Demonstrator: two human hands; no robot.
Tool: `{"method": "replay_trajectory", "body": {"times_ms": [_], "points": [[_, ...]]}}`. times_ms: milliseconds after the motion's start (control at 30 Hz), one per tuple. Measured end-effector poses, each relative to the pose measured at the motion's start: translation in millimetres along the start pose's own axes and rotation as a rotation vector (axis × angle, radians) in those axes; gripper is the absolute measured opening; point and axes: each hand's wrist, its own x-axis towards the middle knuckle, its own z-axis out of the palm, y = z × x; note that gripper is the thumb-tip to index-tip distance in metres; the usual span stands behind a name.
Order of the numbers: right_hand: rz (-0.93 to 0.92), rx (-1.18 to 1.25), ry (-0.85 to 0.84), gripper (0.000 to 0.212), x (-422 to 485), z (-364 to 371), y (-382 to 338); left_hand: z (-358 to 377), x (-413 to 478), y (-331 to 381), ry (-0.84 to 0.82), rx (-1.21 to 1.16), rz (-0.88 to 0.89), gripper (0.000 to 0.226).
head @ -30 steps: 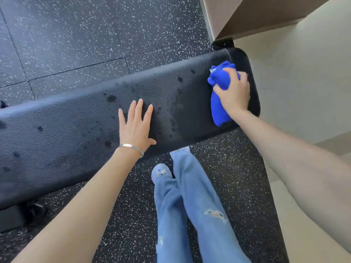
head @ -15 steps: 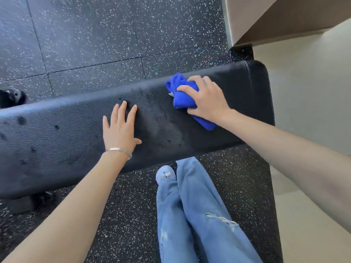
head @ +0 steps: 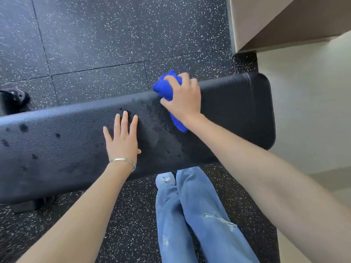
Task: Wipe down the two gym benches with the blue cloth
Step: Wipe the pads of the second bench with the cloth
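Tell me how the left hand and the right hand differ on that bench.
The left hand lies flat with straight fingers and holds nothing; the right hand curls round the cloth. The left hand sits mid-pad on the bench; the right hand is at its far edge. The left wrist wears a bracelet; the right wrist is bare. Both rest on the same bench.

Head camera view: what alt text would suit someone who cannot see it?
A person's right hand grips a bunched blue cloth against the far edge of a black gym bench, while the left hand rests flat on it. Dark spots dot the bench's left part.
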Motion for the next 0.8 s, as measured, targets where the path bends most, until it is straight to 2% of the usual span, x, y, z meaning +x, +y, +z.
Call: {"method": "replay_trajectory", "body": {"times_ms": [67,167,233,300,400,467,533,600,800], "points": [[-0.163,-0.031,-0.042,0.058,-5,1,1,-1,-1,-1,-0.01,0.001,-0.003,0.109],[-0.31,-0.034,-0.058,0.062,-6,-14,50,-1,-2,-2,-0.022,-0.003,-0.005,0.107],[-0.309,-0.096,-0.039,0.062,-5,-26,94,-1,-1,-1,-0.03,-0.012,-0.011,0.106],[-0.071,-0.081,0.044,0.059,-4,-38,134,-1,-1,1,-0.04,-0.021,-0.018,0.106],[0.407,0.081,0.188,0.053,-2,-52,169,1,-1,1,-0.032,-0.017,-0.021,0.107],[0.539,0.115,0.212,0.053,4,-51,163,2,-2,0,-0.031,-0.022,-0.018,0.107],[0.566,0.071,0.203,0.054,9,-45,137,2,-2,0,-0.031,-0.033,-0.01,0.107],[0.511,0.041,0.188,0.054,8,-35,101,3,-1,-2,-0.025,-0.044,-0.005,0.107],[0.105,-0.013,0.086,0.058,-25,5,-10,-2,-2,-9,-0.015,-0.064,0.062,0.105]]}}
